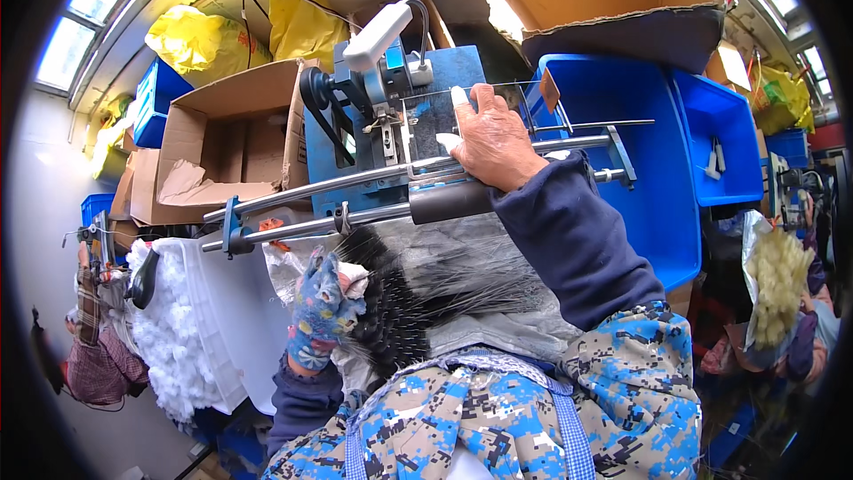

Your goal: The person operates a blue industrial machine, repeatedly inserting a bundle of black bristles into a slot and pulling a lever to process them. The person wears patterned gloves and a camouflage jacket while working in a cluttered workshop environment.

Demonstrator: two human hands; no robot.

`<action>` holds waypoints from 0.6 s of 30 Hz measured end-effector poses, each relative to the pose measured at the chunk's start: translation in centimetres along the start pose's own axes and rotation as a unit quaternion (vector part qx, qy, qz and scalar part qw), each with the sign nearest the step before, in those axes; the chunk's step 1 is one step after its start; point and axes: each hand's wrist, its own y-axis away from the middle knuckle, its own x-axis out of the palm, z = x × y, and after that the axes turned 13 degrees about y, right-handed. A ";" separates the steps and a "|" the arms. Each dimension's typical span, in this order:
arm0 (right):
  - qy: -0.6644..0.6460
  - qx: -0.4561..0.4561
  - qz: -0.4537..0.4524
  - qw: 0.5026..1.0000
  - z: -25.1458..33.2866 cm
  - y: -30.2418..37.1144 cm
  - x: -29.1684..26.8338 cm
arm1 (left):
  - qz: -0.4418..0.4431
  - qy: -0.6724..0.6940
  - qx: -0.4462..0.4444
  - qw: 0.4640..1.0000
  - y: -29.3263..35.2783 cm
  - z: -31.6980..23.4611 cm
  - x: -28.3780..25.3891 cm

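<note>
My right hand (pixel 498 138), bare with white-wrapped thumb and index tips, is closed over the sliding metal carriage (pixel 444 180) of a small bench machine. The carriage rides on two steel rods (pixel 311 188) in front of the blue machine base (pixel 458 67). My left hand (pixel 324 307) is in a blue patterned glove and has its fingers curled, below the rods. It is right beside a mass of long black bristles (pixel 391 302), spread on a grey sheet (pixel 515 271) in front of me. What its fingers hold, if anything, is hidden.
A cardboard box (pixel 227 138) stands left of the machine and large blue bins (pixel 622 240) stand to its right. A white tub (pixel 235 302) with white fluff (pixel 169 338) is at the left. Yellow bags (pixel 200 40) lie behind. Pale fibre bundles (pixel 777 284) are at the far right.
</note>
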 end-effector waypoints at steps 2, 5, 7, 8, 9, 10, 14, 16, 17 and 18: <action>0.008 -0.005 0.007 1.000 0.6 0.0 -0.3 | -0.015 0.017 -0.079 0.997 0.6 0.0 0.1; 0.008 -0.010 -0.006 1.000 2.1 -0.4 0.5 | -0.007 0.007 -0.080 0.997 0.4 -0.4 -0.2; -0.010 -0.016 0.000 1.000 3.4 -0.7 0.6 | 0.001 -0.010 -0.045 0.999 0.2 -0.4 0.1; -0.017 -0.020 0.005 1.000 4.2 -0.9 0.6 | -0.003 -0.020 -0.033 0.999 0.2 -0.4 0.0; -0.014 -0.038 -0.033 0.999 5.0 -1.2 1.0 | -0.008 -0.031 -0.021 0.999 0.3 -0.4 0.0; -0.011 -0.026 -0.036 0.999 5.8 -1.6 1.4 | -0.010 -0.041 -0.007 0.999 0.1 -0.4 -0.1; -0.027 -0.034 -0.018 0.999 7.1 -2.2 2.0 | -0.012 -0.014 -0.044 0.999 -0.1 -1.2 -0.6; -0.034 -0.058 -0.001 0.998 5.7 -1.9 1.6 | -0.008 -0.035 -0.026 0.999 -0.5 -1.7 -1.0; -0.028 -0.064 -0.006 0.998 4.7 -1.7 1.4 | -0.011 -0.038 -0.069 0.997 0.4 -1.4 -0.8; -0.021 -0.079 -0.013 0.997 3.7 -1.2 0.8 | -0.021 -0.043 -0.077 0.996 0.7 -1.2 -0.8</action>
